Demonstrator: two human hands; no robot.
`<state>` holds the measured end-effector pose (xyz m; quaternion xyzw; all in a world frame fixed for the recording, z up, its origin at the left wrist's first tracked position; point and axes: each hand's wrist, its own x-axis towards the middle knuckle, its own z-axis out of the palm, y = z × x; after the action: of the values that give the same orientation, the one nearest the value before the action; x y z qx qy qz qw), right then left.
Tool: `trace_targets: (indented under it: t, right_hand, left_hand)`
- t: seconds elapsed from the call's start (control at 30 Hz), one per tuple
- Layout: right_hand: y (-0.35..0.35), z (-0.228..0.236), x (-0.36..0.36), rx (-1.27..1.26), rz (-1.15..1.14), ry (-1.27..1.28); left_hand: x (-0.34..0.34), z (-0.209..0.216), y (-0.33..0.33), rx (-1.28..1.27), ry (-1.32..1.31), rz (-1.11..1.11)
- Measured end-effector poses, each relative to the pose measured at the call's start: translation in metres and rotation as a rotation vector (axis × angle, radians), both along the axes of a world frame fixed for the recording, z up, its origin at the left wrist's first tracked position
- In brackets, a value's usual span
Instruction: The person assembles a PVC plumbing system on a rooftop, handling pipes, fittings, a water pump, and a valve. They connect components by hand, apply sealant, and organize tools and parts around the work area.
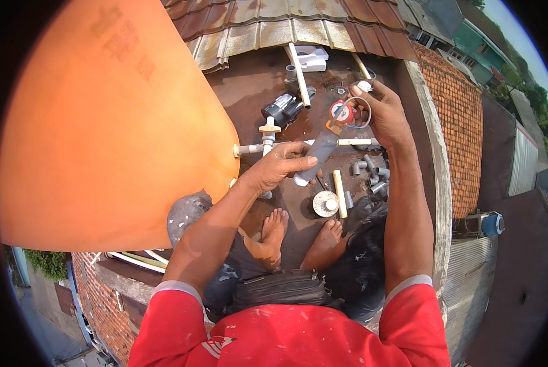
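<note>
Red shirt (298, 336) fills six o'clock; left hand (281, 165) curls half-closed round grey tube (323, 150); right hand (388, 117), toward one, pinches white piece (364, 87).

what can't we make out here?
All in the head view:
Left hand: fingers partly hidden behind the grey tube.
Orange tank: top cut off by the upper edge.
Grey fittings: exact count, as they overlap.
Teal building: details too small.

tank (115, 140) left of the left grip (280, 166) cut off above, left grip partly hidden behind the tube (320, 151), shirt (298, 336) below it cut off, pump (277, 113) label above it unreadably small
</note>
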<state>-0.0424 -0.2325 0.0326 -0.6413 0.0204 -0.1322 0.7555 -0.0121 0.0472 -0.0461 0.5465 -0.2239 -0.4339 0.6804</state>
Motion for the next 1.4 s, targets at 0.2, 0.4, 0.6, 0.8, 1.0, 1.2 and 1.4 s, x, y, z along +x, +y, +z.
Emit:
trace_targets:
  t: [0.2, 0.4, 0.6, 0.8, 1.0, 1.2, 1.4]
  right_hand:
    - [0.019, -0.015, 0.008, 0.072, 0.127, -0.025]
    - [0.025, -0.024, 0.011, 0.008, 0.056, 0.045]
    - [0.034, -0.019, 0.005, -0.074, 0.059, 0.055]
    - [0.031, -0.038, -0.004, -0.232, 0.082, 0.196]
    - [0.06, -0.037, -0.015, -0.339, 0.165, 0.163]
    - [0.06, -0.056, -0.016, -0.317, 0.052, 0.424]
    - [0.024, -0.053, -0.018, -0.029, -0.052, 0.391]
  left_hand:
    - [-0.019, -0.011, -0.025, -0.051, 0.001, 0.131]
    - [-0.009, -0.027, -0.033, -0.016, -0.079, 0.204]
    - [0.005, -0.024, -0.032, -0.171, 0.197, 0.228]
    - [0.012, -0.026, -0.034, -0.196, 0.034, 0.254]
    - [0.005, -0.03, -0.037, -0.122, -0.217, 0.328]
    - [-0.007, -0.04, -0.042, 0.128, -0.297, 0.224]
    - [0.126, -0.007, -0.037, 0.465, -0.439, -0.001]
